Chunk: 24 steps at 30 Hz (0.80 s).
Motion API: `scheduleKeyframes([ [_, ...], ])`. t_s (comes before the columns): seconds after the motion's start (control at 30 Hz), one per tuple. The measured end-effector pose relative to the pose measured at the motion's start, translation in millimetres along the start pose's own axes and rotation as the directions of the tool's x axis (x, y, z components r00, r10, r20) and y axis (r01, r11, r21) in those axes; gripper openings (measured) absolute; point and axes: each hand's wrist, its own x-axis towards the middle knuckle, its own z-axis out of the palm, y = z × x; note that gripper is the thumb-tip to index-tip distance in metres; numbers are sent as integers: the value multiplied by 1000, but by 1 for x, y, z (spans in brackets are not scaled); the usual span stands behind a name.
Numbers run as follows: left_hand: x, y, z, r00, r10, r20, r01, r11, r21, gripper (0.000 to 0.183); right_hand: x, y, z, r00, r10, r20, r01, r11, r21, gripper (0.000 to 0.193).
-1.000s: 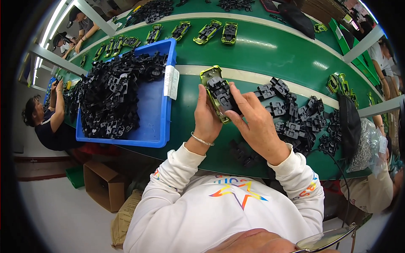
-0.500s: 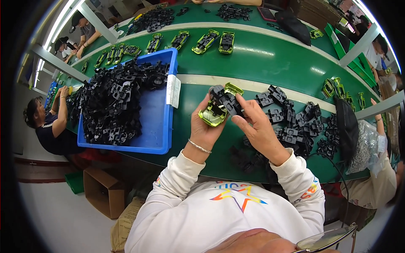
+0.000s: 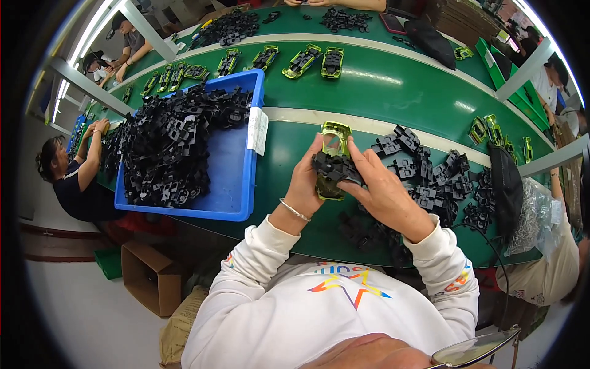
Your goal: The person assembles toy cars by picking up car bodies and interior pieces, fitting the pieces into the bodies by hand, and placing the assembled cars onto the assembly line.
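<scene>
Over the green work surface, my left hand (image 3: pixel 302 184) is closed round a shiny lime-green toy car body shell (image 3: pixel 335 132), gripping it by its left side. A black plastic car part (image 3: pixel 335 166) lies crosswise over the shell's middle, between both hands. My right hand (image 3: pixel 388 192) has its thumb and fingers closed on the right end of that part, close against the shell. Fingers hide some of the contact, so I cannot tell whether the part is seated. Right of my right hand lie loose black car parts (image 3: pixel 424 197) in a spread heap.
To the left stands a blue bin (image 3: pixel 247 178) heaped with black parts (image 3: pixel 169 147). Several green car bodies (image 3: pixel 332 63) with black parts in them line the green conveyor (image 3: pixel 393 92). A black pouch (image 3: pixel 505 187) and a clear plastic bag (image 3: pixel 533 215) are at the right. Other people work around.
The green shell has turned so its length points away from me. The black part, earlier slanting over its far right side, now lies across its middle. Both hands keep their hold.
</scene>
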Motion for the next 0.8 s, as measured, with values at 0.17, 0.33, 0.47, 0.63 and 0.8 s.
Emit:
scheduleKeyframes([
  [0.17, 7, -13, -7, 993, 109, -45, -113, 987, -117, 61, 8, 7, 5, 988, 16, -156, -4, 997, 76, 70],
  [0.33, 11, -9, 3, 957, 254, -139, -257, 966, -3, 42, 7, 6, 8, 992, -4, -125, 15, 996, 92, 67],
  [0.47, 10, -7, -6, 955, 260, -143, -264, 964, -8, 43, 2, 6, 9, 980, -131, -150, 112, 986, -125, 66],
  [0.63, 12, -13, -15, 945, 259, -198, -268, 963, -22, 43, -2, 2, 14, 957, -200, -208, 155, 965, -213, 66],
  [0.8, 9, -15, -15, 929, 283, -239, -288, 958, 15, 35, -3, 12, 19, 959, -200, -203, 137, 948, -288, 63],
])
